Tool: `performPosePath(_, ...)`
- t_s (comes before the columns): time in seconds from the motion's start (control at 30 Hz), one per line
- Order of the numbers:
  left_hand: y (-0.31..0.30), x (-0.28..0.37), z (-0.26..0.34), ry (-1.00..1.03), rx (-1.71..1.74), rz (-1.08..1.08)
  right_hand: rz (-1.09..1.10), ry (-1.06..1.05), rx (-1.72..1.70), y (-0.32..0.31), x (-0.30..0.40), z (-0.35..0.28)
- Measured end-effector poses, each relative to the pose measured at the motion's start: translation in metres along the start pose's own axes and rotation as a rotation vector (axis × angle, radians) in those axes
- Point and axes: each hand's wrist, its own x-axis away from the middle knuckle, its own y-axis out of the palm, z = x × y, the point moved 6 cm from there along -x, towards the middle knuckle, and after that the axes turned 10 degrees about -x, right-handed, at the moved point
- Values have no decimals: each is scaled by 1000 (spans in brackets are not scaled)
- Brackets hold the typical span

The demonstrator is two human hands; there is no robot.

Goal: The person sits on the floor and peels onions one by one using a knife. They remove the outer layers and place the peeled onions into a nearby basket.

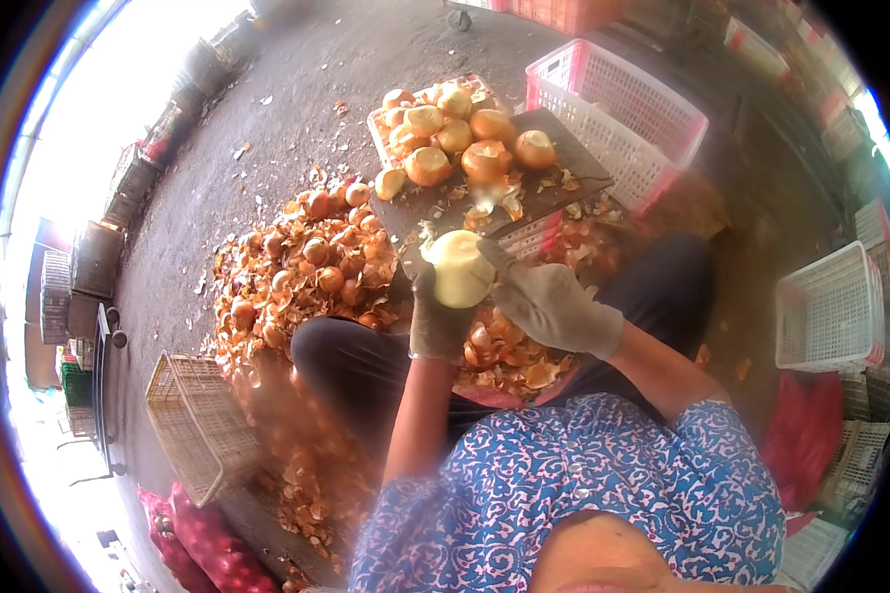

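Note:
A peeled, pale yellow onion rests in my gloved left hand, its fingers curled around the left and lower side. My gloved right hand is at the onion's right side, fingers bent, with the fingertips touching or very near it; whether it holds a small tool I cannot tell. Just beyond the hands lies a dark cutting board with skin scraps and several onions on it, their tops cut off. Behind and on the board's left, more trimmed onions are piled in a pale plastic basket.
Unpeeled onions and loose skins form a heap at the left. A white and pink crate stands beyond the board. An empty-looking crate sits lower left, near red mesh sacks. Another white crate is at the right.

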Motion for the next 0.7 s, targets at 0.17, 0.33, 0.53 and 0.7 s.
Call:
performPosePath(0.17, -1, 5, 4, 36, -173, 31, -39, -59, 122, 9, -4, -3)
performPosePath(0.33, 18, 15, 21, 174, -443, -12, -64, -55, 226, 10, 5, 8)
performPosePath(0.53, 18, 16, 12, 156, -625, 120, -33, -28, 245, -3, 10, 13)
performPosePath(0.7, 16, 13, -4, -32, -274, -35, 79, 4, 53, -20, 15, 33)
